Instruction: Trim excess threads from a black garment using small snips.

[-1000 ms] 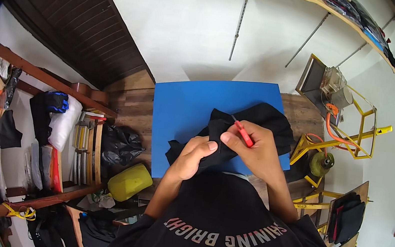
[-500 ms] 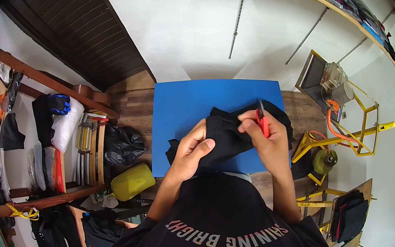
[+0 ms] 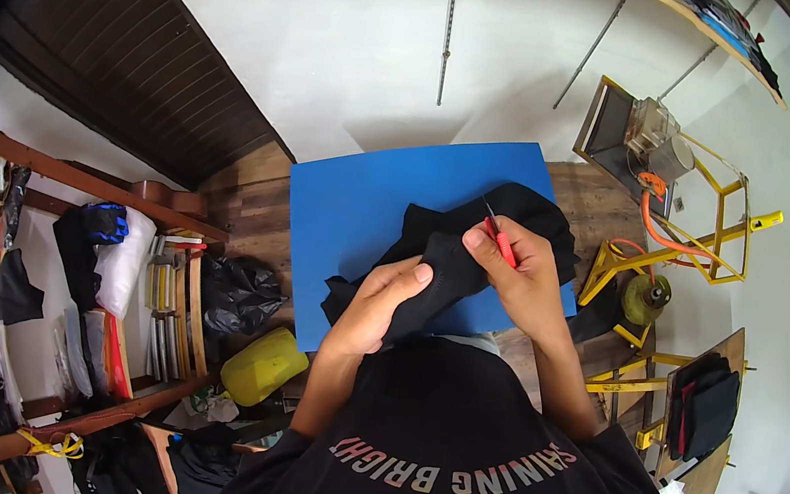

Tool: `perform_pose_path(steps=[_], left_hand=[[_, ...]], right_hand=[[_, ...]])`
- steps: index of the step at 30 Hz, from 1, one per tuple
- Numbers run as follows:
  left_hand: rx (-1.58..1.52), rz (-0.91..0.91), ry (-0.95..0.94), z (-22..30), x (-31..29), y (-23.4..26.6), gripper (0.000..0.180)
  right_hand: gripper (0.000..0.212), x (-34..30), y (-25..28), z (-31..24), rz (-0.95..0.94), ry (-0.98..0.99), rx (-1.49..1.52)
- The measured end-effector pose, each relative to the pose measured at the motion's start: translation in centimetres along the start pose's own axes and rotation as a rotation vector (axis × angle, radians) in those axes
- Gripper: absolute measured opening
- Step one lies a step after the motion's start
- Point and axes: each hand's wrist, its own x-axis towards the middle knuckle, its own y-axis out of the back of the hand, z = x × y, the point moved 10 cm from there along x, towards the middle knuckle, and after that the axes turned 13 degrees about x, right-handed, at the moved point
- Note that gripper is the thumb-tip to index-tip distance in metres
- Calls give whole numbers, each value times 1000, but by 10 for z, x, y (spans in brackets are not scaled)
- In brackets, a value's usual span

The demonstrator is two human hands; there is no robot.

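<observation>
Black cloth (image 3: 432,270) lies bunched over the blue tabletop (image 3: 350,210), part of it raised between my hands. My left hand (image 3: 382,298) is closed on its near left part, thumb on top and the other fingers mostly hidden beneath. In my right hand (image 3: 517,272) is a pair of small red-handled snips (image 3: 502,242), gripped between thumb and fingers. Their dark, narrow tip points up and left, just above the cloth. Whether the right fingers also pinch the fabric, I cannot tell.
A wooden rack (image 3: 102,176) with cloth and bags stands left, near a black plastic bag (image 3: 242,294) and a yellow container (image 3: 265,366). On the right are a yellow metal stand (image 3: 720,232) with an orange hose, and folded dark cloth (image 3: 705,412) on a board.
My right hand has lowered slightly and moved left, with the snips turned more to the upper left. The cloth has spread flatter and shifted under my hands. The whole view has tilted a little.
</observation>
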Motion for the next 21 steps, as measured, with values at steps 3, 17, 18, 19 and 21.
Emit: perform_pose_path(steps=[3, 17, 18, 19, 21], left_hand=[[-142, -102, 78, -25, 0, 5, 30], [-57, -8, -54, -1, -10, 10, 40], [-2, -7, -61, 4, -12, 7, 34], [52, -7, -69, 8, -11, 6, 30], [132, -26, -110, 9, -8, 6, 30]], right_hand=[[21, 2, -6, -5, -27, 56, -47], [16, -11, -24, -25, -81, 49, -171], [17, -12, -28, -21, -98, -4, -219], [18, -11, -30, -18, -109, -23, -182], [18, -9, -30, -18, -125, -17, -192]])
